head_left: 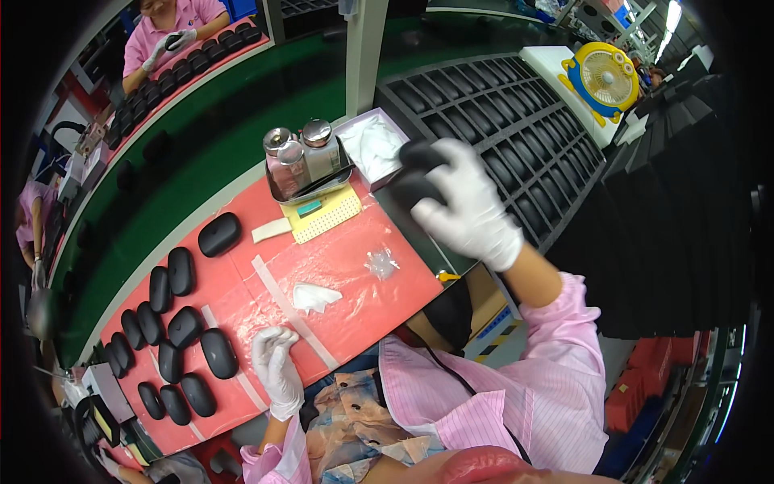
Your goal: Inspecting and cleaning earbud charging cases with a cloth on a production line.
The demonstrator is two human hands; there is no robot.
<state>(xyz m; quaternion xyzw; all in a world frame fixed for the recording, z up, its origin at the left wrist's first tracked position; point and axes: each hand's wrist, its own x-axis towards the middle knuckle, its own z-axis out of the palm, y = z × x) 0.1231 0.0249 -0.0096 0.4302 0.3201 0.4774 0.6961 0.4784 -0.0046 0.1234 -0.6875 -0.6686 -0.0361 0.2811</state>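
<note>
My right hand [468, 206], in a white glove, is raised over the right end of the red mat [339, 306], beside a black partitioned tray. Its fingers are closed round a black rounded case [418, 187]. A second dark rounded shape [421, 156] shows at its fingertips; blur hides whether it is a separate case. My left hand [276, 371], also gloved, rests at the mat's near edge with fingers curled in, and nothing shows in it. Several black oval cases [218, 353] lie on the mat to its left. A crumpled white cloth [316, 298] lies just beyond it.
The black partitioned tray [492, 153] holds rows of dark cases. Metal-topped bottles [319, 149] stand in a small tray near a box of white cloths [372, 145]. A yellow and blue fan [603, 78] stands far right. Beyond the green conveyor [234, 133], a co-worker handles cases.
</note>
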